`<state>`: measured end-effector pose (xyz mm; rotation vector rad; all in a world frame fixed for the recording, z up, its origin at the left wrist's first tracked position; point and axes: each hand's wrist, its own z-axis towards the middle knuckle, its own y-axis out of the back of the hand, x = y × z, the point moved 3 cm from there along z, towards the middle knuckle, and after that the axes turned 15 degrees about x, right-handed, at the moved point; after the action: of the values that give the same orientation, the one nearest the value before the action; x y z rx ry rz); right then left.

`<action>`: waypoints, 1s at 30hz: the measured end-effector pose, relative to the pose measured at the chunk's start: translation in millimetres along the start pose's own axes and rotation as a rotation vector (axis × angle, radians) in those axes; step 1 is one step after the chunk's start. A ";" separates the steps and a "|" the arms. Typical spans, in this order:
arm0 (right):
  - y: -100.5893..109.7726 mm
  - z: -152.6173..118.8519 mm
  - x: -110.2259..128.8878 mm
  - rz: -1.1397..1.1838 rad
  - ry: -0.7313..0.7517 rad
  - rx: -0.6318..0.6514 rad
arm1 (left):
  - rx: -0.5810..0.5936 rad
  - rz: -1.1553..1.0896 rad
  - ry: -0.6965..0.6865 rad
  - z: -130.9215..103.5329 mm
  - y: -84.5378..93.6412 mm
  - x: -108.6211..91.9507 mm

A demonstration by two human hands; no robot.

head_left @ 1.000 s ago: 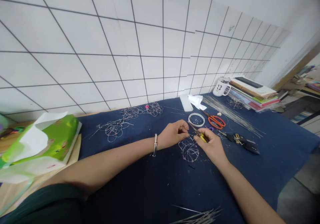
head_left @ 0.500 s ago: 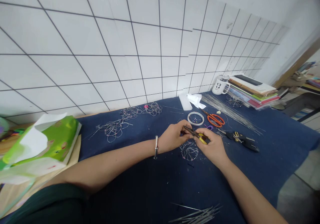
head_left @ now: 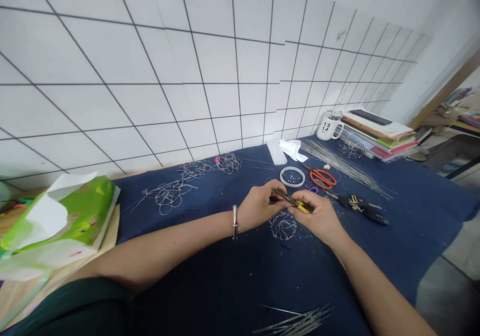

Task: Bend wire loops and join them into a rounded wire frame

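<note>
My right hand (head_left: 318, 215) is closed round the yellow-handled pliers (head_left: 300, 205), whose dark jaws point up and left between my hands. My left hand (head_left: 260, 206), with a silver bangle at the wrist, pinches at the jaws; what its fingers hold is too small to make out. Just below the fingers a round shape of bent wire (head_left: 283, 227) with small beads lies on the dark blue cloth (head_left: 210, 286). Beyond my hands stands a round white dish (head_left: 292, 177) with small beads in it.
Orange scissors (head_left: 322, 179), black pliers (head_left: 369, 212) and long straight wires (head_left: 348, 168) lie to the right. Beaded wire coils (head_left: 168, 196) are at the back left. A mug (head_left: 329, 126) and stacked books (head_left: 378, 133) stand back right, a green tissue pack (head_left: 90, 216) left.
The view has shifted slightly. My right hand has turned a little round the pliers, and less of the handles shows. My left hand keeps its pinch at the jaws.
</note>
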<state>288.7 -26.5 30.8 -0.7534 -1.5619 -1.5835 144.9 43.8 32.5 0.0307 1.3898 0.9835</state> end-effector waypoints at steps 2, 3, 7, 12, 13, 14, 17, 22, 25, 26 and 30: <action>-1.1 0.7 0.3 -0.005 0.000 0.004 | -0.007 -0.057 0.014 0.2 -1.4 0.7; -2.0 1.1 0.3 -0.014 0.000 0.009 | -0.005 -0.083 0.021 0.3 -2.1 0.9; -3.8 1.4 -0.2 -0.071 0.000 0.019 | 0.009 -0.144 0.051 1.1 -4.2 0.0; 0.7 -0.9 0.0 -0.073 -0.020 0.011 | 0.085 -0.139 0.016 0.5 -1.0 -2.7; 2.0 -1.3 -0.2 -0.053 -0.030 0.006 | 0.101 -0.095 0.009 -0.8 0.7 -2.3; 3.3 -1.5 -0.5 -0.032 -0.041 0.000 | 0.113 -0.035 0.005 -2.6 2.6 -1.4; 5.4 -1.4 -2.6 0.023 -0.064 -0.013 | 0.182 0.112 -0.013 -9.2 5.8 3.3; 1.9 -1.1 -8.1 0.058 -0.075 0.025 | 0.278 0.326 -0.149 -16.9 2.4 4.7; -0.1 -0.8 -10.3 0.079 -0.088 0.039 | 0.282 0.414 -0.163 -17.8 0.2 4.5; -0.2 -0.6 -10.5 0.085 -0.089 0.037 | 0.275 0.432 -0.155 -17.8 -0.1 4.9; 0.7 0.5 -10.7 0.089 -0.086 0.023 | 0.251 0.454 -0.140 -17.9 -1.3 7.0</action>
<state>294.9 -24.7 22.2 -0.8761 -1.5827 -1.4829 130.0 37.9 21.8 0.6139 1.3967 1.1445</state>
